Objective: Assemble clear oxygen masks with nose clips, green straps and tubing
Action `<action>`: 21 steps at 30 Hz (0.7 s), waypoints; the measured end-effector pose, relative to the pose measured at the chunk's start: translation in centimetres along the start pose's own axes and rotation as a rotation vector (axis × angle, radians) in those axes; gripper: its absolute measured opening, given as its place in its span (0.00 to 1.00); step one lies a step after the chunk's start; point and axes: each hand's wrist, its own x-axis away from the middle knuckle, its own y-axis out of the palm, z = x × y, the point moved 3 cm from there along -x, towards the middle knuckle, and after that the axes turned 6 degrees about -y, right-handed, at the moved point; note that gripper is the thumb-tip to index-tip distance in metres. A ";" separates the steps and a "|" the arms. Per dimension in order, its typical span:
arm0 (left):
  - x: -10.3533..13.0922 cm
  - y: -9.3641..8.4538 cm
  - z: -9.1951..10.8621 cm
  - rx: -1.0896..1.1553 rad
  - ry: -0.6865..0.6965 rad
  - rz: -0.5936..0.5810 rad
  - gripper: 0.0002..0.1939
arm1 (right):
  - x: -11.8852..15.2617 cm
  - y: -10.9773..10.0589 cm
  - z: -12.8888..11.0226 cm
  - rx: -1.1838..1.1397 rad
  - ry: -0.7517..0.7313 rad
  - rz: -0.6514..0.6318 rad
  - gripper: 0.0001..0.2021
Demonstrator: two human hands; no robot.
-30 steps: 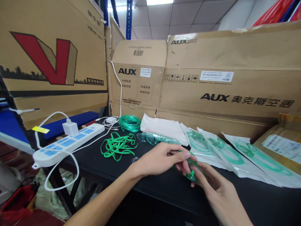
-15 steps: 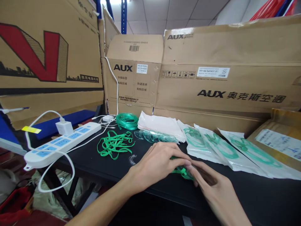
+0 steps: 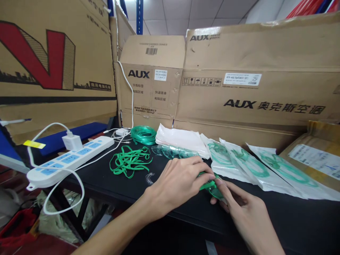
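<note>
Above the front part of the black table (image 3: 140, 191), my two hands meet over a clear green plastic mask (image 3: 216, 192) with a flat green elastic strap (image 3: 206, 185). My left hand (image 3: 180, 180) is closed, pinching the strap between thumb and fingers. The mask's edge is gripped by my right hand (image 3: 243, 209), its fingers curled around and under it. Much of the mask is hidden behind my fingers. Just behind my left hand lies a row of nested clear green masks (image 3: 174, 152). Left of it are a few thin clear strips (image 3: 149, 178).
A pile of loose green straps (image 3: 130, 162) and a coil of green tubing (image 3: 143, 135) lie left of centre. White packets (image 3: 252, 164) with green tubing are at right, near a stack of white pouches (image 3: 180, 137). A power strip (image 3: 71, 159) sits left; cardboard boxes (image 3: 252, 88) wall the back.
Both hands have shifted slightly apart, and more of the mask and strap shows between them. My left fingers have lifted a little. The view has tilted slightly.
</note>
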 end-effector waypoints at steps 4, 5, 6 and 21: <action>0.0 -0.8 0.0 0.035 -0.011 -0.013 0.08 | -0.1 -0.2 0.6 0.063 0.089 0.063 0.27; 0.0 -0.8 -0.1 0.023 -0.032 -0.031 0.08 | 0.0 -0.2 0.5 0.072 0.093 0.067 0.26; 0.1 -0.7 -0.2 0.009 -0.055 -0.053 0.08 | 0.0 -0.2 0.4 0.082 0.088 0.070 0.26; 0.3 1.0 0.8 -0.177 0.015 -0.026 0.12 | 0.3 0.3 -1.2 0.217 -0.105 0.069 0.23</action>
